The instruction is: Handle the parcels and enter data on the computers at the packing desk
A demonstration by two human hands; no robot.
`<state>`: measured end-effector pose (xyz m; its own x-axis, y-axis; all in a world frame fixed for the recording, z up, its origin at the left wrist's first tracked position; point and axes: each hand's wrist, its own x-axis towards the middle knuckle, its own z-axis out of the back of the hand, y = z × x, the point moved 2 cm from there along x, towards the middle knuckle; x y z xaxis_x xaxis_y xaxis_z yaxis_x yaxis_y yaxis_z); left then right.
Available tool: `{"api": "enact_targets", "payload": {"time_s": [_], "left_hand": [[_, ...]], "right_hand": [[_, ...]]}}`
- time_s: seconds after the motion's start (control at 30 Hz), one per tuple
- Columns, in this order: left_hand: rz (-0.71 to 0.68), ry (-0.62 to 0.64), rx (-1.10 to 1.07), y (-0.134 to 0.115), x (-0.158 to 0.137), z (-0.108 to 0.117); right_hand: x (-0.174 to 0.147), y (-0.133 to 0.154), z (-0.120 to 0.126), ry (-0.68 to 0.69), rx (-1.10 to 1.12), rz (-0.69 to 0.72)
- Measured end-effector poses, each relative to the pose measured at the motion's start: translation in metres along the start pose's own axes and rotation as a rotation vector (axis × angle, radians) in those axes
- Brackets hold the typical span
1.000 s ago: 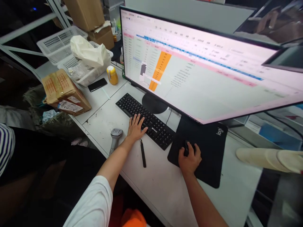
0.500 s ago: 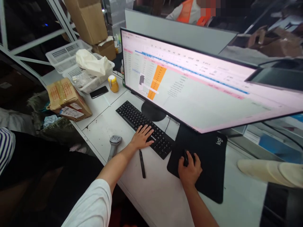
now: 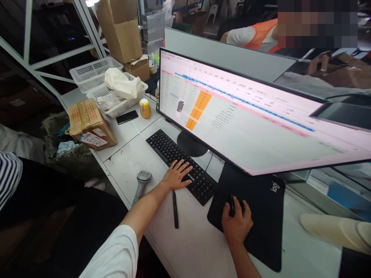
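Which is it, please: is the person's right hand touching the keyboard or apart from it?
Apart: the head view shows bare mouse pad between the right hand and the keyboard.

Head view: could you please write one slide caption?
Left hand on a black keyboard, right hand on a mouse on a dark pad, before a wide monitor showing a spreadsheet-like page.

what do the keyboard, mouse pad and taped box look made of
Keyboard: likely plastic, black and matte, judging by its separate moulded keys. 
Mouse pad: perhaps cloth or rubber, dull black, lying flat without bright glare; which is unclear. 
Taped box: dull cardboard by its flat brown faces, with shinier tape, probably plastic, along its top.
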<state>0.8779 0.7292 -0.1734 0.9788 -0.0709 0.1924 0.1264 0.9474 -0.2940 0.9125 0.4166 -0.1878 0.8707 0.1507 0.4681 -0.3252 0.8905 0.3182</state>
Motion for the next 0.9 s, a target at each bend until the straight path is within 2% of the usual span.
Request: {"api": "enact_targets", "payload": {"time_s": [0.37, 0.9], "left_hand": [[-0.003, -0.003, -0.004, -0.0022, 0.0059, 0.0009], [0.003, -0.011, -0.018, -0.0019, 0.0044, 0.0021]], "right_hand": [[-0.0015, -0.0031, -0.0019, -0.013, -0.010, 0.029], [0.0000, -0.0022, -0.0015, 0.007, 0.003, -0.002]]}}
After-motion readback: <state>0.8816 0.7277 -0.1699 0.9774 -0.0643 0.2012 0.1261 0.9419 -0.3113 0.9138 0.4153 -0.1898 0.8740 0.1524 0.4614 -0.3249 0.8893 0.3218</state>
